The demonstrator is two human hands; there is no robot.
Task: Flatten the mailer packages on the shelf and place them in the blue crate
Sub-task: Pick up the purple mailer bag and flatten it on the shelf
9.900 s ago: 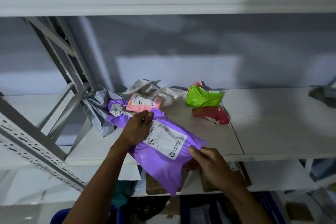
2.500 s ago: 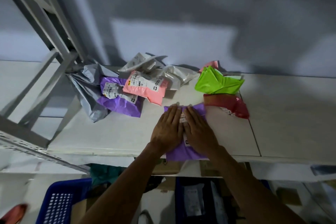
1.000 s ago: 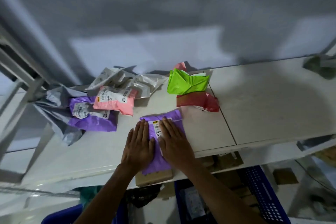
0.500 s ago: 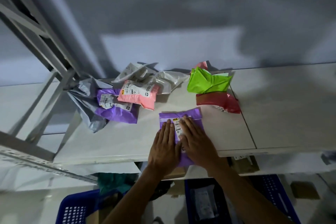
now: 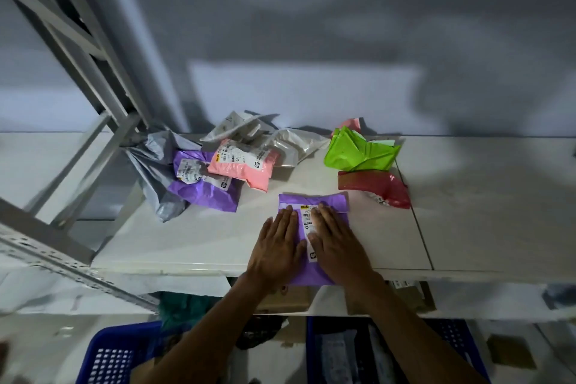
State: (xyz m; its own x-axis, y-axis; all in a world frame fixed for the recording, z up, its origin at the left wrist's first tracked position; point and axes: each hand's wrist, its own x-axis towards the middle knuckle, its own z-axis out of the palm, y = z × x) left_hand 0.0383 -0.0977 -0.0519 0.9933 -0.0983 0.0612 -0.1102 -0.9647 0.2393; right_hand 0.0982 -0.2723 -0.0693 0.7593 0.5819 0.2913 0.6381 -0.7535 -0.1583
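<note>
Head view, one camera, looking down at a pale shelf [image 5: 202, 237].

Hands: left hand [image 5: 276, 246] and right hand [image 5: 336, 243] lie palm-down, side by side, on a purple mailer [image 5: 311, 201]. Fingers of both are straight and spread flat, pointing to the far side. Neither hand is grasping anything; both press on the mailer. A strip of white shipping label shows between them.

Purple mailer: lies flat at the near edge of the shelf, its near end overhanging the edge slightly. Its far flap is folded over.

Remaining mailers on the shelf, far of the hands:
- Left group: a crumpled grey mailer [image 5: 152, 162] against the metal shelf frame [image 5: 78, 40]; a second purple mailer [image 5: 202, 193] lying on the grey one; a pink mailer [image 5: 240, 168] overlapping that purple one; two whitish mailers [image 5: 290, 143] behind the pink one.
- Right group: a green mailer [image 5: 358, 153], puffed and creased, with a red mailer [image 5: 374, 187] just near of it, touching. A small pink piece shows behind the green one.

Below the shelf: a left blue crate [image 5: 115, 355] with a perforated wall at the lower left, and a right blue crate [image 5: 452, 340] at the lower right, holding pale flat packets. A cardboard box [image 5: 286, 298] sits on the lower level under the hands.
</note>
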